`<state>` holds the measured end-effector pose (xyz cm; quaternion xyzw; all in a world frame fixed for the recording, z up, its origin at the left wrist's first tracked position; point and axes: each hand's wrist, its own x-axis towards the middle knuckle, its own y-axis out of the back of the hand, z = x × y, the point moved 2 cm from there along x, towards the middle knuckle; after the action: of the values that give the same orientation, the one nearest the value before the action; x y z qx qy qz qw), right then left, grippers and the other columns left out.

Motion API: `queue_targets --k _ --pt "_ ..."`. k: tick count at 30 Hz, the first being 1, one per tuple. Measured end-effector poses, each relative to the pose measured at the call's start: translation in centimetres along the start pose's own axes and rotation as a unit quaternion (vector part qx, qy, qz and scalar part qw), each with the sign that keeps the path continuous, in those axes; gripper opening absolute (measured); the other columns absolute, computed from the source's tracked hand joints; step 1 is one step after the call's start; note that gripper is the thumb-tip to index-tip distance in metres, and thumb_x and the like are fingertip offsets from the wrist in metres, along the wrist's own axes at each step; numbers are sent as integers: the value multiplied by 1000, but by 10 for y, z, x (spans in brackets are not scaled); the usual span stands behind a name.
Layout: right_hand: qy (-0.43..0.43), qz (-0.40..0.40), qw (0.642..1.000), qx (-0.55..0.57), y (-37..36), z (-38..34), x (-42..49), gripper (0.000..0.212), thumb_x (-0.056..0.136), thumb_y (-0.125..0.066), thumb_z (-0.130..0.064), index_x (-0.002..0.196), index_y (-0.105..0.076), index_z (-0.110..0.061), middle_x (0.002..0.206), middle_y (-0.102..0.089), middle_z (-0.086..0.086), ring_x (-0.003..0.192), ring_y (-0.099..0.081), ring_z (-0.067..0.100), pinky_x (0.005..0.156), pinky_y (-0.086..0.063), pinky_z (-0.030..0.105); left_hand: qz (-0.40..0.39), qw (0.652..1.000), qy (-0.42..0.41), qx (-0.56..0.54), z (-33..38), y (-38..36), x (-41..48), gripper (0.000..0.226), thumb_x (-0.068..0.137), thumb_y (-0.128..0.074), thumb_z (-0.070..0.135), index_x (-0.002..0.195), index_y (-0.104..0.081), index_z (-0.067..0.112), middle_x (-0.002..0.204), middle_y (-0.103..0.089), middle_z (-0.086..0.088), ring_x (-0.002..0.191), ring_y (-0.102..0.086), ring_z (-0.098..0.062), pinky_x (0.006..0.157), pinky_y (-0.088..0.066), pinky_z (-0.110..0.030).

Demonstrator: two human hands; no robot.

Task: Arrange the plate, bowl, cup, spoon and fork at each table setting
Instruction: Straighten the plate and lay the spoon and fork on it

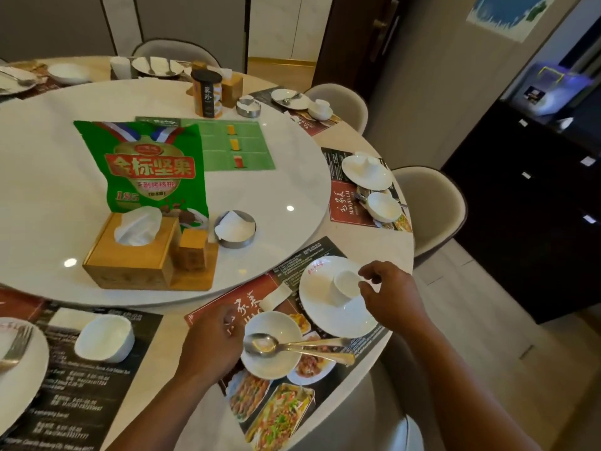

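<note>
Cup point(345, 284) lay tipped on the plate point(341, 320), pinched by our right hand point(393, 297); left hand point(208, 346) at nine o'clock of the bowl point(276, 369), grip unclear; spoon point(261, 346), fork point(338, 357) unplaced.

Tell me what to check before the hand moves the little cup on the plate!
1. Cup standing upright: not ok. It is tilted on the plate, with its mouth towards the right hand.
2. Grip on the cup: cannot tell. The fingers are at its rim.
3. Plate flat on the table: ok.
4. Spoon steady: ok. Its head rests in the bowl.
5. Left hand holding the bowl: cannot tell. It is right beside the bowl's rim.
</note>
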<state>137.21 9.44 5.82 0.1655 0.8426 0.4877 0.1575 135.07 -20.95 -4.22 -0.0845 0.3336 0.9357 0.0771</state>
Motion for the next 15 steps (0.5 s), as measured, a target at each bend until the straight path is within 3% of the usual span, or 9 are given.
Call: queue_targets --k 6,10,13,15 --pt "-80 -11 995 49 -8 43 42 23 96 -62 -29 119 -62 -29 120 -64 -3 101 -59 13 86 -50 29 -24 999 30 8 1 -18 10 25 91 -61 34 116 -62 28 113 -67 7 98 -63 -11 81 -52 -29" --pt "-107 -31 992 56 -18 76 67 25 100 -57 -30 125 -59 -26 123 -61 -1 82 -55 9 58 -43 16 -3 998 61 16 1 -30 3 24 93 -59 35 117 -61 29 109 -65 10 93 -59 -6 77 -48 -23" --pt "-75 -35 995 56 -18 88 80 25 99 -58 -29 123 -61 -25 124 -63 2 91 -56 14 70 -47 23 37 995 92 5 9 -36 -10 23 95 -57 33 117 -62 28 107 -65 9 94 -60 -10 77 -46 -25" --pt "14 -3 999 42 -13 79 82 22 97 -60 -26 119 -63 -23 119 -66 2 93 -57 14 78 -48 29 76 989 123 -1 17 -40 -24 25 95 -56 33 119 -61 29 114 -65 7 101 -61 -15 80 -46 -27"
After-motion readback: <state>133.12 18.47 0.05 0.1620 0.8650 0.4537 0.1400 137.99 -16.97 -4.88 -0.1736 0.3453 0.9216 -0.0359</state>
